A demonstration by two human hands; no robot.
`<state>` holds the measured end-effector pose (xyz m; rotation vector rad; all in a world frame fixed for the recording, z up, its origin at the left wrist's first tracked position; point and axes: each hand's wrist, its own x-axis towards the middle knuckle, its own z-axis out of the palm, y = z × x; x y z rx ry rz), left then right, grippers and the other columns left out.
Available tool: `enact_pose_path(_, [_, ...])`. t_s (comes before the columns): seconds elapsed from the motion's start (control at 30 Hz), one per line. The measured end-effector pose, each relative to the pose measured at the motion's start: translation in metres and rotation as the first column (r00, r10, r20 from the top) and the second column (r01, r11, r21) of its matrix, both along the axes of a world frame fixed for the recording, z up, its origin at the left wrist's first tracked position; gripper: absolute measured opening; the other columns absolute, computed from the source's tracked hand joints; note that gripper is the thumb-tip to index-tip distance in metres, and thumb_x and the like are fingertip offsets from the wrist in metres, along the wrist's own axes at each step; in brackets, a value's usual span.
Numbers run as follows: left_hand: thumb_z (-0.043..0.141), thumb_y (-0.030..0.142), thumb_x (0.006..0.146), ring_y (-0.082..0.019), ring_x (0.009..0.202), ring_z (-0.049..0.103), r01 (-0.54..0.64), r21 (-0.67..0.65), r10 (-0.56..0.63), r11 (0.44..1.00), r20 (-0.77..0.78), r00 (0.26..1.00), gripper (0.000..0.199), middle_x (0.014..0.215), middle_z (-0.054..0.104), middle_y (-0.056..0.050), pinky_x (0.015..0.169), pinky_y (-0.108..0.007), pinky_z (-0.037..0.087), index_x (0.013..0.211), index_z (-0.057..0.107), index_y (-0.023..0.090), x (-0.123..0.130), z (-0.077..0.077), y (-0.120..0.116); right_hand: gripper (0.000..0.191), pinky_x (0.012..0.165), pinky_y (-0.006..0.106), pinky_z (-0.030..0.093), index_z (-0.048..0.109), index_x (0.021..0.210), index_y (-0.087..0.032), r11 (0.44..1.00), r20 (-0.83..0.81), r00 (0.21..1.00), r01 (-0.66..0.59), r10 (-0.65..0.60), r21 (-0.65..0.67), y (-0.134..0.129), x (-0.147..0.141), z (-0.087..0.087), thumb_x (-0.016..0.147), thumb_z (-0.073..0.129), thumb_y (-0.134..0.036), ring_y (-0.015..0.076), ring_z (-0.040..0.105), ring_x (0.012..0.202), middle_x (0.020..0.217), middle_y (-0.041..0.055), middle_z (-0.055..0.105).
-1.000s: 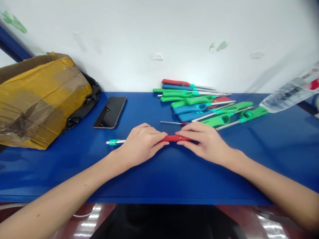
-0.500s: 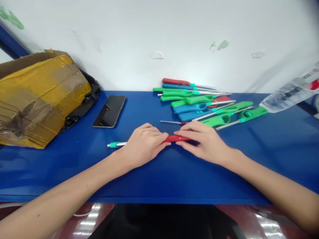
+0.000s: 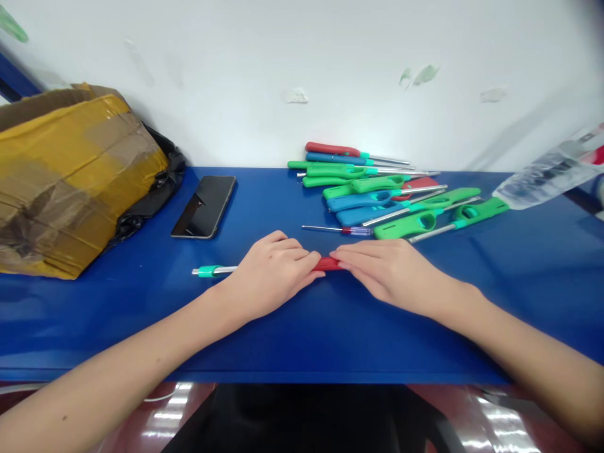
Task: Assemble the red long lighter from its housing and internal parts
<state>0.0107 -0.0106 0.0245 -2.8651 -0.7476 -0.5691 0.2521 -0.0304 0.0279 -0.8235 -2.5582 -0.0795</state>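
Observation:
Between my two hands lies a long-nosed lighter [image 3: 327, 264] with a red handle. Its metal tube and a teal collar stick out to the left from under my left hand [image 3: 278, 272], whose fingers are wrapped round it. My right hand [image 3: 391, 267] closes over the right end of the red handle, fingers pressed together, and hides that end. Just beyond my right hand a small screwdriver [image 3: 336, 230] with a clear purple and red handle rests on the blue table [image 3: 302, 343].
Several lighters with green [image 3: 410, 225], blue [image 3: 358, 200] and red handles lie piled against the wall. A phone [image 3: 204, 206] lies at the left, beside a taped cardboard box [image 3: 80, 182] and black plastic. A clear plastic bag [image 3: 542, 176] is at the right.
My right hand has shifted slightly right and its fingers have closed together over the handle's end. The screwdriver's handle now shows. The view has moved slightly.

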Motion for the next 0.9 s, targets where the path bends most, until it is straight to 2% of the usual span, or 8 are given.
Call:
enact_pose_path(0.13, [0.045, 0.034, 0.103, -0.016, 0.082, 0.07, -0.001, 0.002, 0.001, 1.0, 0.007, 1.0, 0.031, 0.083, 0.075, -0.003, 0.076, -0.031, 0.046, 0.095, 0.069, 0.015, 0.0, 0.001, -0.001, 0.023, 0.078, 0.034, 0.06, 0.072, 0.106, -0.012, 0.997, -0.034, 0.999, 0.019, -0.021, -0.074, 0.0, 0.0, 0.0, 0.096, 0.051, -0.015, 0.0218, 0.074, 0.09, 0.108, 0.0088, 0.076])
enact_pose_path(0.3, [0.043, 0.034, 0.103, -0.015, 0.08, 0.07, -0.008, -0.043, 0.008, 0.999, 0.014, 1.0, 0.03, 0.083, 0.075, -0.002, 0.076, -0.029, 0.045, 0.097, 0.068, 0.017, 0.0, 0.0, -0.001, 0.024, 0.078, 0.031, 0.059, 0.068, 0.11, -0.014, 0.986, -0.089, 0.995, 0.02, -0.035, -0.165, 0.003, 0.0, -0.003, 0.092, 0.061, -0.028, 0.0198, 0.072, 0.089, 0.105, 0.008, 0.075])
enact_pose_path(0.6, [0.048, 0.043, 0.1, -0.02, 0.081, 0.071, -0.045, -0.049, 0.044, 0.998, -0.021, 0.999, 0.034, 0.09, 0.075, -0.007, 0.075, -0.031, 0.048, 0.102, 0.067, 0.015, -0.01, 0.001, 0.007, 0.019, 0.081, 0.033, 0.059, 0.071, 0.108, -0.017, 0.998, -0.136, 0.989, 0.057, -0.062, -0.04, 0.005, 0.006, -0.01, 0.093, 0.061, -0.023, 0.0208, 0.074, 0.088, 0.104, 0.0073, 0.077])
enact_pose_path(0.7, [0.046, 0.04, 0.101, -0.019, 0.078, 0.07, -0.06, -0.059, 0.058, 0.996, -0.046, 0.997, 0.033, 0.083, 0.074, -0.005, 0.075, -0.031, 0.049, 0.097, 0.068, 0.016, -0.012, 0.003, 0.008, 0.019, 0.084, 0.034, 0.058, 0.071, 0.107, -0.015, 0.996, -0.109, 0.99, 0.094, -0.095, -0.012, 0.005, 0.004, -0.009, 0.092, 0.062, -0.023, 0.0214, 0.073, 0.089, 0.102, 0.0072, 0.077])
enact_pose_path(0.8, [0.043, 0.038, 0.102, -0.018, 0.075, 0.069, -0.052, -0.043, 0.05, 0.998, -0.043, 0.998, 0.035, 0.077, 0.072, -0.005, 0.076, -0.03, 0.049, 0.093, 0.067, 0.015, -0.01, 0.003, 0.005, 0.021, 0.088, 0.037, 0.057, 0.071, 0.107, -0.015, 0.991, -0.068, 0.993, 0.101, -0.095, 0.089, 0.005, 0.0, -0.008, 0.092, 0.062, -0.025, 0.0229, 0.071, 0.092, 0.102, 0.0078, 0.076])
enact_pose_path(0.9, [0.044, 0.036, 0.102, -0.017, 0.074, 0.068, -0.033, -0.012, 0.032, 0.999, -0.031, 0.999, 0.034, 0.074, 0.071, -0.004, 0.076, -0.03, 0.05, 0.091, 0.066, 0.014, -0.006, 0.002, 0.002, 0.021, 0.083, 0.035, 0.057, 0.072, 0.106, -0.016, 0.982, -0.032, 0.996, 0.086, -0.082, 0.166, 0.002, -0.006, -0.008, 0.094, 0.06, -0.027, 0.0214, 0.071, 0.087, 0.101, 0.0072, 0.076])
